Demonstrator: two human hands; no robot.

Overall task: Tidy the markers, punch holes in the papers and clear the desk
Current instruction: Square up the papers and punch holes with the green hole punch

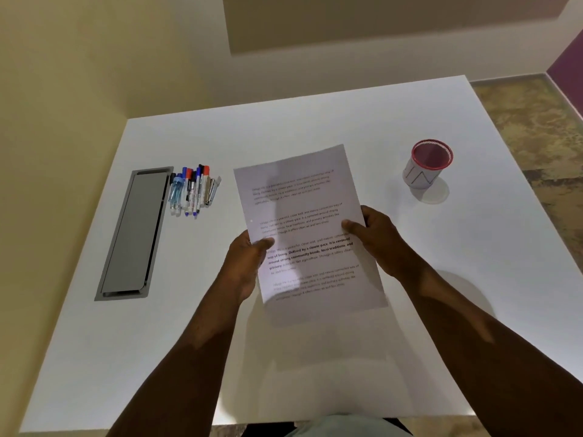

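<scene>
Desk (347,121) white, cream walls, mottled floor (536,127)

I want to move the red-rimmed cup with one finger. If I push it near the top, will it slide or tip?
The cup stands upright, looks empty and seems mesh, so probably light. It is taller than its base is wide; a high push may tip it. The desk looks smooth, so a low push likely slides it.

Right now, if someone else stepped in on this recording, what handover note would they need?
Left hand and right hand both grip the printed papers by their side edges, above the white desk.
Markers lie loose beside the grey cable hatch; the red-rimmed pen cup stands empty on the right.
No hole punch visible.
Nothing looks done: tidying, punching and clearing remain.
</scene>
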